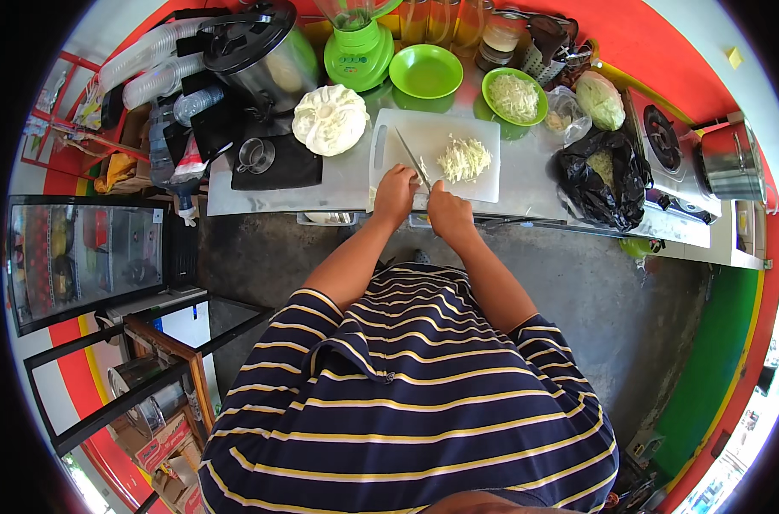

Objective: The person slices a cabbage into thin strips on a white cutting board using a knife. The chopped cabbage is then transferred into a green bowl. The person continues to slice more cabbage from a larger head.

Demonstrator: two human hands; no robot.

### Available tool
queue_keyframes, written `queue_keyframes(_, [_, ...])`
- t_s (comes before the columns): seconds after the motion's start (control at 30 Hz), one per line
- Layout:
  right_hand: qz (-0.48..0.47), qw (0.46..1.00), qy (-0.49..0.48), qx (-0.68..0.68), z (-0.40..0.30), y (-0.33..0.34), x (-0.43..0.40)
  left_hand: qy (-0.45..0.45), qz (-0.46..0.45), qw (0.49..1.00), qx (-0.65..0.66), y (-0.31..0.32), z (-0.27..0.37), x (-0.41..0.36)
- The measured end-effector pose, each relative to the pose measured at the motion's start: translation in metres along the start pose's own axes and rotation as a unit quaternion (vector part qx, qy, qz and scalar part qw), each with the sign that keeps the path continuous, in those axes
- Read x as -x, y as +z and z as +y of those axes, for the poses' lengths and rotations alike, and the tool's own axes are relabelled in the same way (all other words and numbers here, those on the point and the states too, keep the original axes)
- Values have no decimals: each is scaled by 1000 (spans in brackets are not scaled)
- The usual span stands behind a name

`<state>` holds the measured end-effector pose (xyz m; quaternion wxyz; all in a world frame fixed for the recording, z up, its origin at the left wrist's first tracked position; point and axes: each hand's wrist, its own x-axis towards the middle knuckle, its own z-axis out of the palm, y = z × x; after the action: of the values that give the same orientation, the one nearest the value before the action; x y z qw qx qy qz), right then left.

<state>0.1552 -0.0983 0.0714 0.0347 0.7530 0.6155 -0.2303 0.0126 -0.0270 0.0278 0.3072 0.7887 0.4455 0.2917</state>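
Observation:
My right hand (pixel 449 209) is closed around the handle of a kitchen knife (pixel 410 153), whose blade points up and left across a white plastic cutting board (pixel 437 122). At the blade's left side, my left hand (pixel 396 193) rests at the board's near edge with fingers bent over a small piece of pale cabbage, mostly hidden by them. A few shreds lie by the blade. Right of it, a pile of shredded cabbage (pixel 464 160) sits on the board. A cut cabbage head (pixel 330 120) stands left of the board. More shreds fill a green bowl (pixel 515 96).
Behind the board stand an empty green bowl (pixel 426 72) and a green blender (pixel 359 54). A glass mug (pixel 255 156) is at left. To the right are a whole cabbage (pixel 600 100), a black plastic bag (pixel 604 186) and a gas stove (pixel 660 128).

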Motion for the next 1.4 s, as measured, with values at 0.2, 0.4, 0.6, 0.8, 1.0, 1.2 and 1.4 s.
queue_keyframes(0.2, [2, 1000, 14, 4, -4, 8, 8, -7, 7, 1000, 3, 4, 0, 3])
queue_keyframes(0.4, [2, 1000, -5, 8, -6, 1, -1, 30, 19, 999, 13, 2, -6, 1])
queue_keyframes(0.6, [9, 1000, 12, -8, -10, 9, 3, 20, 34, 999, 25, 4, -5, 1])
queue_keyframes(0.8, [-1, 1000, -14, -8, -11, -2, -4, 7, 15, 999, 38, 6, -10, 2])
queue_keyframes(1.0, [-4, 1000, 15, -11, -15, 9, -1, 17, 47, 999, 15, 10, -7, 5])
queue_keyframes(1.2, [7, 1000, 1, -17, -17, 1, -6, -3, 6, 999, 37, 6, -13, 4])
queue_keyframes(1.4, [-1, 1000, 15, -11, -12, 13, -8, 12, 38, 999, 25, 11, -7, 6])
